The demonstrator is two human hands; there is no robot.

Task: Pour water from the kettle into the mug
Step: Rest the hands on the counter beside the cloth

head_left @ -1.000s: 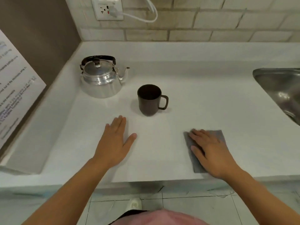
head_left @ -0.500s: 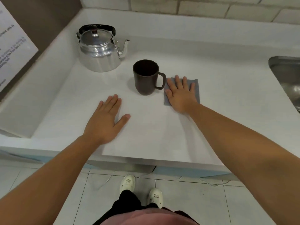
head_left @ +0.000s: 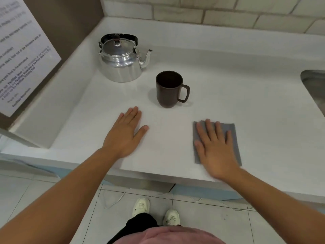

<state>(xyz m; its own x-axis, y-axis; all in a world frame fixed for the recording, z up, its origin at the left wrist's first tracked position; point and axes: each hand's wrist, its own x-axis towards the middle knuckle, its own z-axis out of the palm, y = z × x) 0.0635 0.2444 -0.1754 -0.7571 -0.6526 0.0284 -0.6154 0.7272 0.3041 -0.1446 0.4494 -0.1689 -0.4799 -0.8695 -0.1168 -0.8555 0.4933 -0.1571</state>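
A shiny metal kettle [head_left: 121, 62] with a black handle and closed lid stands at the back left of the white counter, its spout pointing right. A dark brown mug [head_left: 168, 89] stands upright in front and to the right of it, handle to the right; I cannot tell whether it holds anything. My left hand [head_left: 125, 133] lies flat on the counter, fingers apart, in front and to the left of the mug. My right hand [head_left: 215, 147] presses flat on a grey cloth [head_left: 232, 136] near the counter's front edge, right of the mug. Neither hand touches kettle or mug.
The white counter [head_left: 228, 95] has a raised lip at the left and back. A steel sink [head_left: 314, 87] is set in at the right edge. A printed notice [head_left: 22, 55] hangs on the left wall. The tiled floor and my shoes show below.
My right hand slid the grey cloth from beside the mug's handle back toward the front edge of the counter. The left hand stayed flat in place.
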